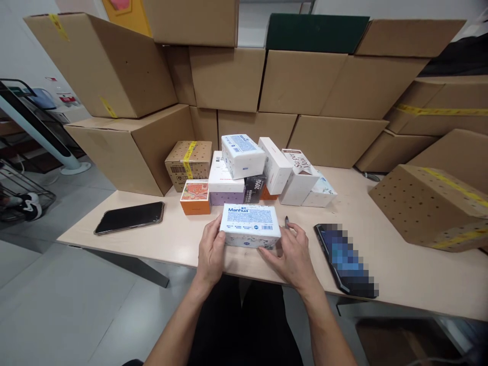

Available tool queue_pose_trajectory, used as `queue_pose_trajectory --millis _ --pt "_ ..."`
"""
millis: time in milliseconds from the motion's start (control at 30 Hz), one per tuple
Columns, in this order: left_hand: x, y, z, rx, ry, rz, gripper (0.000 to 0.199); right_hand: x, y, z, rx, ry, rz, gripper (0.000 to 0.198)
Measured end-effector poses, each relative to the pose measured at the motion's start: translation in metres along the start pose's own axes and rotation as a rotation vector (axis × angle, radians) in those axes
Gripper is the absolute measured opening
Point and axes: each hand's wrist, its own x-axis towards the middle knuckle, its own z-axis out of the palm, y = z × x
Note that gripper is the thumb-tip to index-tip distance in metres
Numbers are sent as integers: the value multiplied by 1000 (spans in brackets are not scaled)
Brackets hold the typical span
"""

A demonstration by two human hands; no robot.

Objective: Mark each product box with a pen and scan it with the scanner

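A white pack of tissues (250,219) printed "Manhua" in blue rests near the table's front edge, label side up. My left hand (212,246) grips its left end, thumb along the near side. At the opposite end, my right hand (293,250) is curled against the pack, with the thumb by the lower front corner. The dark tip of a pen (286,221) pokes out just beyond my right fingers; whether they hold it I cannot tell. Behind the pack, a second tissue pack (244,156) lies tilted on top of a white and purple box (227,185).
Small boxes cluster behind, including an orange box (195,197) and a white box (299,184). A phone (129,217) lies left; a dark handheld device (345,262) lies right. Large cartons (229,76) wall off the back. A dotted carton (430,208) stands at the right.
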Motion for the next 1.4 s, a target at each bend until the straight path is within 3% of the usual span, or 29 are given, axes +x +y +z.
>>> queue_pose_trajectory --millis 167,400,500,700,1033,1200,1400 --pt "1 -1 -1 -3 -19 8 46 0 1 -1 42 -24 -9 57" --pt "4 -5 -7 -218 -71 -38 54 0 -1 -4 104 -101 -55 67" --pt "2 -7 -7 -318 -64 -86 56 0 0 -3 94 -66 -60 73" --pt "-1 -6 -2 -431 5 -151 61 -1 5 -3 127 1 -114 60" --pt "-8 -6 -2 -261 89 -30 54 -3 9 -4 184 71 -150 57" --pt "-8 -6 -5 -89 97 40 53 -2 6 -7 216 33 -97 45" --pt "-8 0 -5 4 56 7 53 -1 3 -7 202 -34 31 39"
